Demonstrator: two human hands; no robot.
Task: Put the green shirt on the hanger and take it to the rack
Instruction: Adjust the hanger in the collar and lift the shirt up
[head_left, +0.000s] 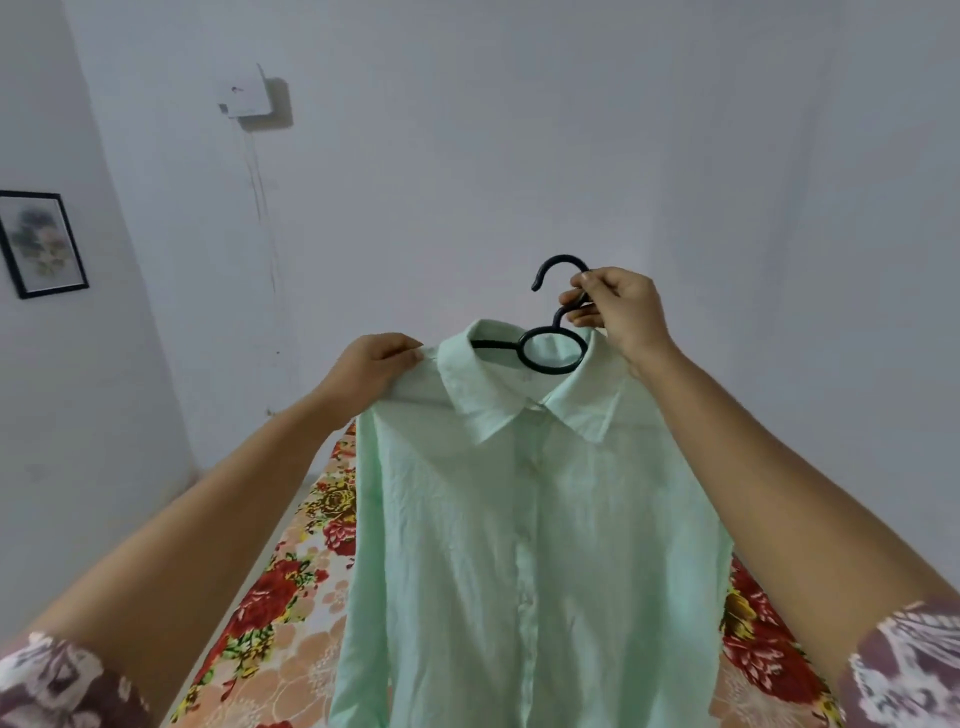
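A pale green collared shirt (519, 545) hangs upright in front of me, buttoned down the middle. A black hanger (550, 349) sits inside its collar, with the ring and hook rising above the neckline. My right hand (615, 306) grips the hanger's neck just below the hook. My left hand (371, 366) pinches the shirt's left shoulder beside the collar. The hanger's arms are hidden inside the shirt. No rack is in view.
Below the shirt lies a bed with a floral sheet (291, 597) in red and peach. White walls stand ahead and to the left. A framed picture (41, 244) hangs on the left wall, and a white box (249, 96) with a cable is mounted higher up.
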